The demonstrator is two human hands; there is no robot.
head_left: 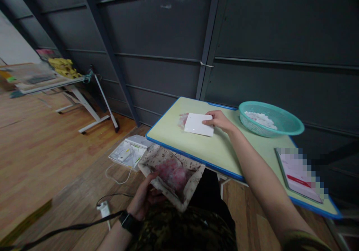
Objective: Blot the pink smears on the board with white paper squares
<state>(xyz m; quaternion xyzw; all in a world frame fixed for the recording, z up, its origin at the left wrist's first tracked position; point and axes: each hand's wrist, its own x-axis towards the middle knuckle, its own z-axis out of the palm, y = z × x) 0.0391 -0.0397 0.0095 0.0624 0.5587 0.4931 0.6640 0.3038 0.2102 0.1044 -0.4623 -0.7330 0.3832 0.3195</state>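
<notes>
My right hand (220,121) pinches the right edge of a flat white plastic scraper (199,124), which lies low over the yellow tabletop (174,129). Against the scraper's left edge is a small patch of pinkish-white scraps (182,120). Below the table's front edge, my left hand (147,195) grips the near left side of a patterned, open-topped box (193,191). Its walls look soft, perhaps cloth or paper. Inside sits a loose pink and white heap (172,171), too blurred to name. The fingers under the box are partly hidden.
A green plastic basket (288,122) holding small white pieces (260,120) stands at the table's right rear. Nearer is a tablet (300,176). On the floor at left are an open white box (127,153), cables and a power strip (103,209). A dark panelled wall (159,37) rises behind.
</notes>
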